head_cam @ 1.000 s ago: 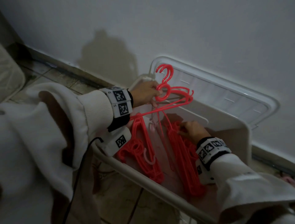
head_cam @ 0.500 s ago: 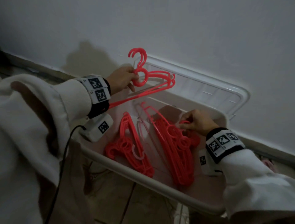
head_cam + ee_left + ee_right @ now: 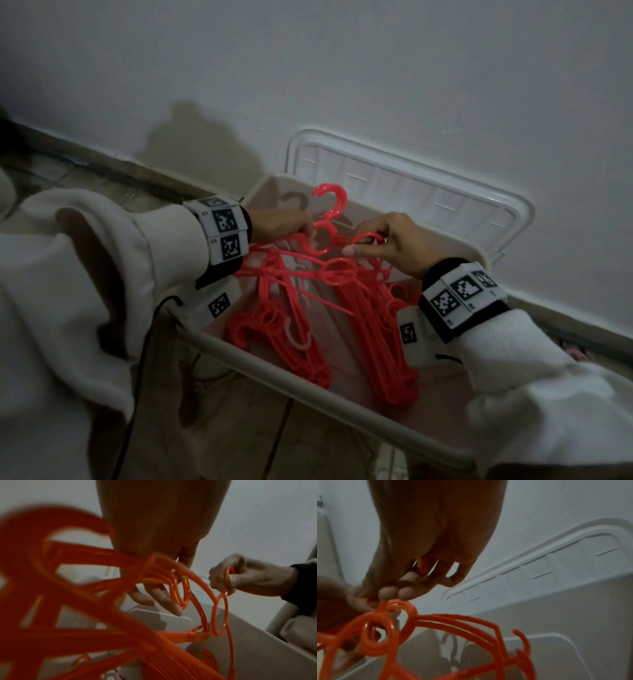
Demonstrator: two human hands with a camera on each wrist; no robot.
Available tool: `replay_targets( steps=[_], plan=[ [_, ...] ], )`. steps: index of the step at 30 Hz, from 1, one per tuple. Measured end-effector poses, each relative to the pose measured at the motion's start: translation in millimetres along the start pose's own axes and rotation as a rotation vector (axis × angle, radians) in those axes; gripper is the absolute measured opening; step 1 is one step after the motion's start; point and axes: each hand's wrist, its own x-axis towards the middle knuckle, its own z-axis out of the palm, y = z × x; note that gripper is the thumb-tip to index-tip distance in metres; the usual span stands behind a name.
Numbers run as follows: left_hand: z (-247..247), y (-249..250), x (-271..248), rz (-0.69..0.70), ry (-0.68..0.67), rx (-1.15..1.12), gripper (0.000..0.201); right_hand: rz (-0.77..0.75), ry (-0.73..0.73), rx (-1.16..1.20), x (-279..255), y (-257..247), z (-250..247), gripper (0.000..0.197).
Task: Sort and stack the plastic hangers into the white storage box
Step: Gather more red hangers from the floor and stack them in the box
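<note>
Left hand (image 3: 281, 224) gripping a bunch (image 3: 322, 236), right hand (image 3: 394, 243) pinching one hanger's hook (image 3: 366, 238) over the box (image 3: 308, 387), risking hooks snagging and dragging stacked hangers (image 3: 387, 342) askew.

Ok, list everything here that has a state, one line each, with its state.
white storage box: open, holding hangers.
lid: off the opening, upright behind the box, by the wall.
left hand: gripping a bunch of red hangers near their hooks.
right hand: pinching one red hanger's hook.
two red stacks: lying in the box.
</note>
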Motion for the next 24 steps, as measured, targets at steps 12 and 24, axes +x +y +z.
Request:
replay_targets(
  steps=[12, 24],
  plan=[
    [-11.2, -6.5, -3.2, -0.086, 0.103, 0.142, 0.011, 0.181, -0.175, -0.068, -0.3, 8.6, -4.9, 0.018],
    [-13.9, -10.9, -1.6, -0.147, 0.229, 0.192, 0.018, 0.534, -0.287, 0.239, -14.8, 23.9, -10.5, 0.018]
  ],
)
